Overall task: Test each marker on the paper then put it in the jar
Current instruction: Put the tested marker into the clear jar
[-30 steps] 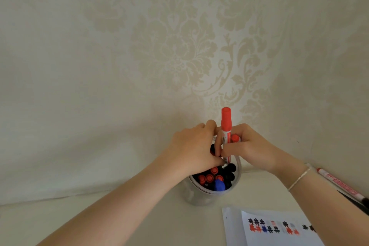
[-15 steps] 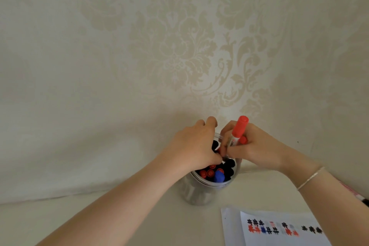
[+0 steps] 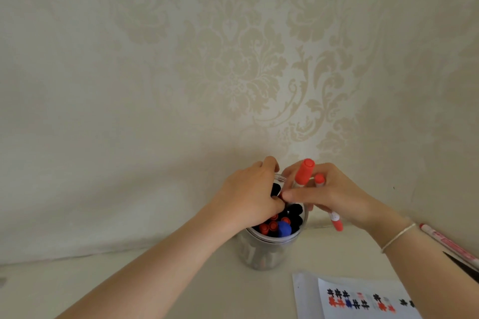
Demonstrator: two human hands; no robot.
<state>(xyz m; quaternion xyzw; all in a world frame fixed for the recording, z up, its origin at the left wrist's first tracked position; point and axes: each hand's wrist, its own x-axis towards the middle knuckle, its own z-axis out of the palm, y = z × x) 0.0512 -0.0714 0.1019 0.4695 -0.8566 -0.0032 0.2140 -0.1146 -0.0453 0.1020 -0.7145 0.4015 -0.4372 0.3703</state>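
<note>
Pale cream table (image 3: 129, 290), meeting the patterned wall at the back. Standing on it: clear jar (image 3: 269, 254) crammed with markers (red, black and one blue cap showing). Just right of it, lying flat: white paper (image 3: 308, 298) with rows of red, black and blue test marks. At far right edge: red marker (image 3: 448, 243), lying slanted.
</note>
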